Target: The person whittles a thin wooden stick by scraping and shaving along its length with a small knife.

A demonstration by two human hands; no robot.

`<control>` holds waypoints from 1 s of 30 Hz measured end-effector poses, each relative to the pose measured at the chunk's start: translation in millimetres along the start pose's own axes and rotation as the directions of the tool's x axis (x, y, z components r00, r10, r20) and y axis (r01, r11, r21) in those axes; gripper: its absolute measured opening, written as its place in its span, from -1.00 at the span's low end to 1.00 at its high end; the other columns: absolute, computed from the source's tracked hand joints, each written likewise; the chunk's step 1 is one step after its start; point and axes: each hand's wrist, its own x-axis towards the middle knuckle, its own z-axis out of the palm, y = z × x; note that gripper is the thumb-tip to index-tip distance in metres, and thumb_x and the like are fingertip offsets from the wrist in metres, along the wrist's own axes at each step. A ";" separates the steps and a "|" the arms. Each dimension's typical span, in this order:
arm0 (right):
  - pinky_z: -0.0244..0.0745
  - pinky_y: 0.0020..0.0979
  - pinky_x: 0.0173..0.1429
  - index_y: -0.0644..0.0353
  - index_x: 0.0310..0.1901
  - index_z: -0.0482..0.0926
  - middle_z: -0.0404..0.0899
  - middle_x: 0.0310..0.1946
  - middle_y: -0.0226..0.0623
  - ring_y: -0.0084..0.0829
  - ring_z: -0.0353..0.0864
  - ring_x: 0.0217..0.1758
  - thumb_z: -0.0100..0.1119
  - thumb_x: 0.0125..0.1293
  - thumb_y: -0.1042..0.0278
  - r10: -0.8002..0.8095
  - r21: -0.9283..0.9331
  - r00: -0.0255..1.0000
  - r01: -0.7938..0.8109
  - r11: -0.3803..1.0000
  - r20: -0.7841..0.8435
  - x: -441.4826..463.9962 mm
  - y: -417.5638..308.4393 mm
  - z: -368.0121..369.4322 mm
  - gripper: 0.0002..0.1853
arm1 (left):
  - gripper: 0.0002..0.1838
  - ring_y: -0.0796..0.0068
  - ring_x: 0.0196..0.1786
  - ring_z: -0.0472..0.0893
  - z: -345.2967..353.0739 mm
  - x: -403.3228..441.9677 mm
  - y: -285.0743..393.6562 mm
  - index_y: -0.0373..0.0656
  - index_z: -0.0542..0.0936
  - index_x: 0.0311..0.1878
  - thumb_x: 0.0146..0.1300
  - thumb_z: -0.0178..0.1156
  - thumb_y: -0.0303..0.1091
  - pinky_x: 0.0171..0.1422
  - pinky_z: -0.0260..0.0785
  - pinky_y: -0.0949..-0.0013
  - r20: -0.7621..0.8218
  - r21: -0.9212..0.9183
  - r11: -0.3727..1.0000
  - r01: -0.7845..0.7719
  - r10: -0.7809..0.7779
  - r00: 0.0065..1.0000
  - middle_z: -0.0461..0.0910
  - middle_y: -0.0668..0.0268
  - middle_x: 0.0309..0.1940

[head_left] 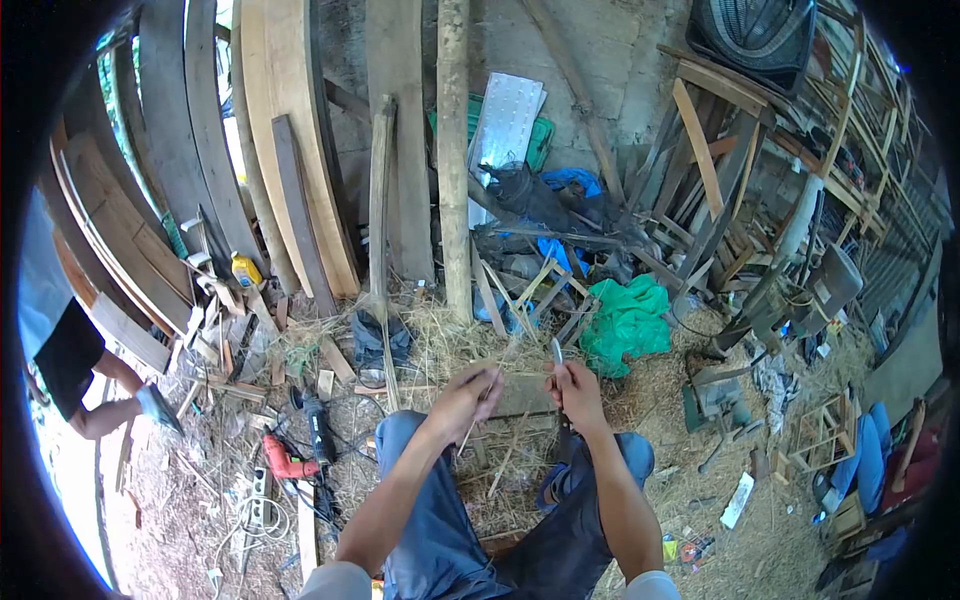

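My right hand (577, 397) is closed around a knife, its short pale blade (557, 350) pointing up and away from me. To its left, my left hand (470, 398) is closed with the fingers pinched together. A thin pale strip (464, 436), like split bamboo or wood, sticks out below the left hand. Both hands are above my lap, between my knees, a short gap apart. Beneath them lie a wooden block (528, 393) and scattered shavings (505, 450).
A red power drill (288, 461), a dark angle grinder (319, 430) and a power strip (260, 498) lie left. Boards (300, 150) lean behind. A green plastic bag (627, 325) sits ahead. One person's leg (105, 415) shows left; another person (868, 460) sits right.
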 end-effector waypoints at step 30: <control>0.39 -0.46 -0.35 0.24 -0.33 0.68 0.64 -0.54 -0.34 -0.59 0.53 -0.49 0.37 0.12 0.29 0.178 -0.573 0.954 -0.010 0.819 0.239 148.1 4.6 21.0 -0.81 | -0.86 0.52 -0.25 0.58 -138.5 151.6 32.9 -0.19 0.52 -0.20 0.32 0.18 -0.33 -0.17 0.42 0.44 -0.465 0.084 0.813 -0.576 0.543 0.699 0.58 0.33 -0.32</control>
